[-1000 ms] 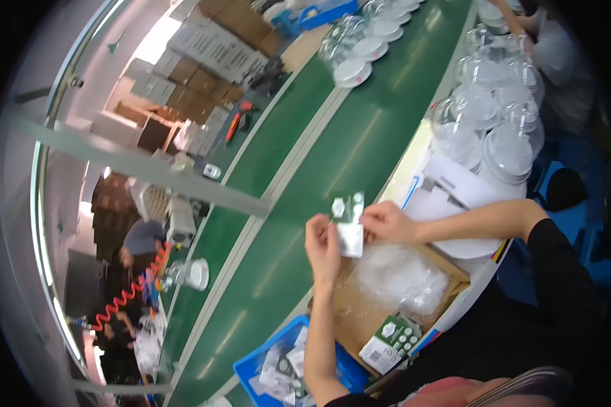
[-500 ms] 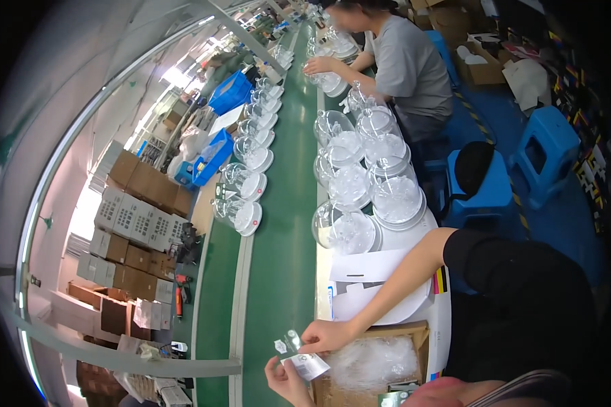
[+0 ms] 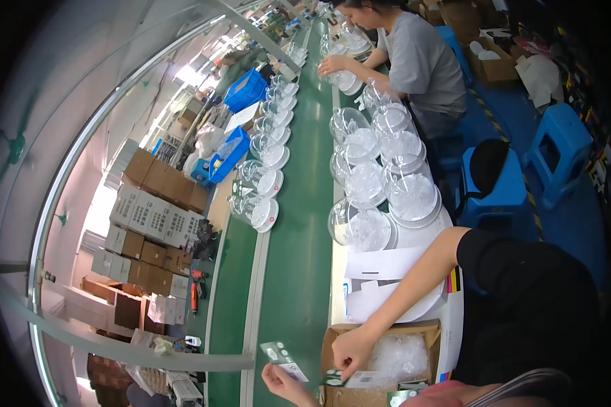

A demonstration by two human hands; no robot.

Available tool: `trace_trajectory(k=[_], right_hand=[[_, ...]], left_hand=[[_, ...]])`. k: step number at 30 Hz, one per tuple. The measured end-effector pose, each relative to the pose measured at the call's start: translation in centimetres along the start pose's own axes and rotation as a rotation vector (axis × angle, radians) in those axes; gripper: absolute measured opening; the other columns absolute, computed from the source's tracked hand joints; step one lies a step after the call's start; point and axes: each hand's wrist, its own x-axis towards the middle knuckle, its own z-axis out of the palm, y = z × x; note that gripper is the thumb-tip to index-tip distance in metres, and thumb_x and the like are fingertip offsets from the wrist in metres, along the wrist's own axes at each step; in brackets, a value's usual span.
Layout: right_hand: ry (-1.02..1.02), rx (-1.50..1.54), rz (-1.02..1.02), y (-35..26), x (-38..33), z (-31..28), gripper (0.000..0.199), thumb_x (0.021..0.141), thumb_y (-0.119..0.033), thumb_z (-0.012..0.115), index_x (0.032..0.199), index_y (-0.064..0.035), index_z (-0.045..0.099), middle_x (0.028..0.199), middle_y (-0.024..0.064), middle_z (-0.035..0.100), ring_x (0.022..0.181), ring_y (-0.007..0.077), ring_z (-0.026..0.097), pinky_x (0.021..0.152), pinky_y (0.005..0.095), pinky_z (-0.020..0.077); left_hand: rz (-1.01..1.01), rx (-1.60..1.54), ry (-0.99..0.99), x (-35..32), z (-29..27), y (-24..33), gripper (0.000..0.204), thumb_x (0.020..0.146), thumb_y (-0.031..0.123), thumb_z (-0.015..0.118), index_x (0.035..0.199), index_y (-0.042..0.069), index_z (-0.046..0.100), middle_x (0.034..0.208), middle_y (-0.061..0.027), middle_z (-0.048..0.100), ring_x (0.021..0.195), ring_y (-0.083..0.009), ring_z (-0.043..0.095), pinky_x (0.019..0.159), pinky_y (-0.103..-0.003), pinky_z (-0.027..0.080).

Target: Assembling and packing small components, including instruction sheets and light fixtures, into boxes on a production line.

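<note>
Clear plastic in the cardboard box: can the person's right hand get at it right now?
Probably yes: the right hand is over the open cardboard box, touching a card, and the clear plastic lies close by with nothing covering it.

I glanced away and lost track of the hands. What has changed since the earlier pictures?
The right hand has come away from the green-and-white card, moving rightward and toward the body over the open cardboard box, to a second card; its grip there is unclear. The left hand still holds the first card, and the clear plastic bag remains in the box.
</note>
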Motion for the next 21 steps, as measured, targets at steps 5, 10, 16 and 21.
trace_trajectory(k=[5,10,16,21], right_hand=[[0.193,-0.081,-0.020,-1.0,-0.9,-0.9,0.042,0.090,-0.025,0.061,0.055,-0.0028,0.051,0.054,0.0157,0.050,0.048,0.0310,0.050,0.046,0.0395,0.0351],[0.087,-0.266,-0.061,-0.3,-0.1,-1.4,0.031,0.090,-0.025,0.060,0.066,-0.0052,0.057,0.063,0.0108,0.057,0.053,0.0288,0.055,0.047,0.0397,0.0405],[0.098,-0.302,-0.207,-0.8,0.1,-1.1,0.020,0.081,-0.017,0.066,0.100,-0.0089,0.065,0.092,0.0068,0.065,0.080,0.0250,0.064,0.065,0.0349,0.0527],[0.328,-0.314,0.018,-1.1,0.5,-2.1,0.054,0.075,-0.006,0.064,0.126,-0.0012,0.050,0.124,0.0180,0.053,0.117,0.0347,0.050,0.100,0.0406,0.0405]], left_hand=[[-0.134,0.125,-0.036,-1.5,1.7,1.6,0.022,0.099,0.020,0.043,0.103,0.001,0.055,0.088,-0.0039,0.056,0.070,-0.0098,0.051,0.052,-0.023,0.042],[-0.048,0.038,0.019,-1.1,0.7,0.0,0.030,0.098,0.012,0.045,0.127,0.008,0.041,0.084,0.0003,0.051,0.069,-0.0068,0.047,0.052,-0.020,0.037],[-0.078,0.077,-0.087,0.0,1.0,-1.5,0.046,0.094,0.008,0.054,0.136,0.010,0.034,0.091,-0.0019,0.059,0.071,-0.0051,0.052,0.051,-0.017,0.037],[-0.053,0.227,-0.175,0.2,1.5,-0.7,0.023,0.091,0.014,0.061,0.107,-0.002,0.062,0.091,-0.0062,0.067,0.085,-0.0110,0.061,0.073,-0.025,0.050]])
